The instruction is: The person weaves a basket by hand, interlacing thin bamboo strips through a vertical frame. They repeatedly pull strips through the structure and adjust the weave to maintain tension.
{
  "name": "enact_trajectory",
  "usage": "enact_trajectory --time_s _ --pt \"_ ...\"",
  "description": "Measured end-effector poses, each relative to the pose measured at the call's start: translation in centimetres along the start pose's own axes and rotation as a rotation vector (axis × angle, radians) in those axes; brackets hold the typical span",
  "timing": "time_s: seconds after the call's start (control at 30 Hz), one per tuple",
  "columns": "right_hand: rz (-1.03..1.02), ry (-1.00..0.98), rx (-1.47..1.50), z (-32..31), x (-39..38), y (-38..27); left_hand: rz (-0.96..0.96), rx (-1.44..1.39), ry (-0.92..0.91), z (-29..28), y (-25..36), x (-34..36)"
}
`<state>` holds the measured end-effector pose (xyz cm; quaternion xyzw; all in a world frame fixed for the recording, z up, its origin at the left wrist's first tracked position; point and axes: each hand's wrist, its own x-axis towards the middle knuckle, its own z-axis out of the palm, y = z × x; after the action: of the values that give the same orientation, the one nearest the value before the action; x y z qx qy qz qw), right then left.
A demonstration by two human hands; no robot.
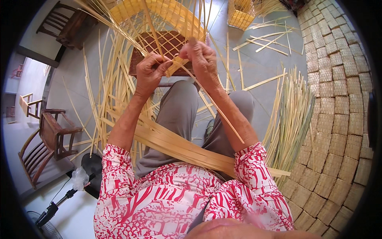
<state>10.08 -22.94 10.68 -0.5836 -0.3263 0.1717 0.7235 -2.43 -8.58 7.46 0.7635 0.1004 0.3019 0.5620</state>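
A yellow open-weave bamboo basket (175, 18) with long loose strip ends stands in front of me on a reddish-brown wooden stool (137, 65). At its near edge my left hand (150, 73) is closed, thumb and finger pinching a thin bamboo strip (223, 113). The free end of that strip slants down to the right, across my right forearm. Close beside it, my right hand (202, 59) has its fingers curled in at the same edge, apparently on the strip; its fingertips are partly hidden. Broad flat bamboo strips (179, 145) lie across my lap.
Loose strips (101, 95) spread over the floor on the left, and a thick bundle of thin strips (292, 115) lies right of my knees. Another yellow basket (240, 14) stands behind. Stacked woven blocks (334, 103) line the right side. Wooden chairs (51, 135) stand left.
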Motion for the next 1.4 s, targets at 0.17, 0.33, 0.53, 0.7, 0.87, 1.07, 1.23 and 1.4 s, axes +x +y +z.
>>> enact_trajectory --time_s 0.17,0.33,0.53,0.7,0.87,1.07,1.23,1.4 --pt "-0.055 0.158 -0.111 -0.4 1.0 -0.9 0.005 0.054 -0.028 -0.2 0.8 0.1" --pt "-0.016 0.062 -0.095 -2.3 1.4 -1.0 0.049 0.036 -0.048 -0.3 0.2 -0.2" --pt "-0.006 0.374 0.111 -3.5 1.9 -2.4 0.059 0.056 -0.064 0.4 0.9 0.0" --pt "-0.049 0.298 -0.032 -4.0 4.1 -2.3 0.049 0.100 -0.058 0.2 1.2 0.4" --pt "-0.039 0.201 -0.207 -5.6 4.5 -2.7 -0.022 0.001 -0.007 0.5 1.7 0.0" --pt "-0.033 0.425 0.222 -5.7 4.7 -2.1 0.015 -0.112 0.133 2.2 1.2 -0.1" --pt "0.075 0.673 0.611 -5.9 4.6 -2.7 -0.036 -0.126 0.243 3.8 1.5 0.3" --pt "0.078 0.660 0.522 -6.1 4.1 -2.7 -0.003 -0.078 0.345 4.9 0.6 1.0"
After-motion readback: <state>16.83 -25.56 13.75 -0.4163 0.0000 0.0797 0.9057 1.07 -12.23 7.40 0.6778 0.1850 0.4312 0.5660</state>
